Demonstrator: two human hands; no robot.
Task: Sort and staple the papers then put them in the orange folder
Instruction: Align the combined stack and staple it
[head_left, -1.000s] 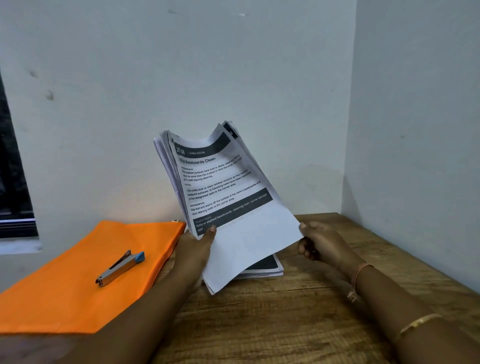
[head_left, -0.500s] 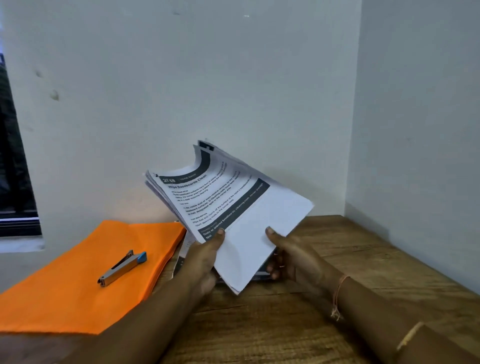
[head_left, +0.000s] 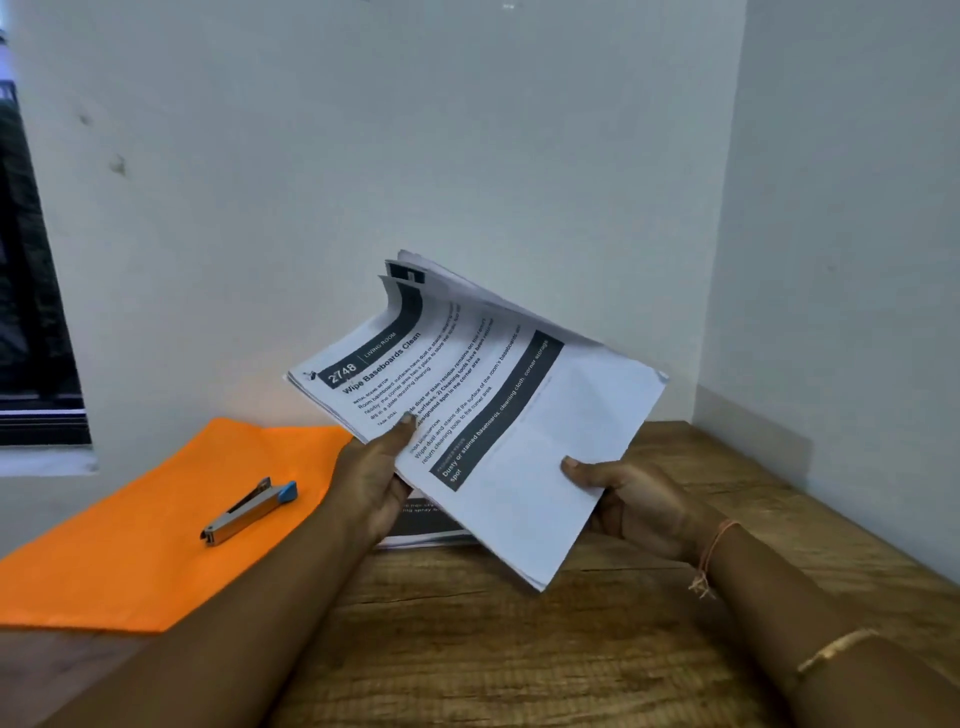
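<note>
— The left hand (head_left: 371, 478) and right hand (head_left: 634, 499)?
— Both grip the papers (head_left: 519, 415), thumbs on top, held tilted above the desk (head_left: 519, 649).
— The orange folder (head_left: 156, 545)?
— Flat at left, with the stapler (head_left: 249, 512) lying on it.

Held papers (head_left: 524, 415) overhang the lower stack (head_left: 427, 531); stapler (head_left: 249, 512) lies exposed.

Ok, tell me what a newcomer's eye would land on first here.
First, the papers held up in the middle, the left hand gripping their left edge and the right hand their lower right edge. Next, the bright orange folder lying at the left of the wooden table, with a stapler resting on it.
</note>
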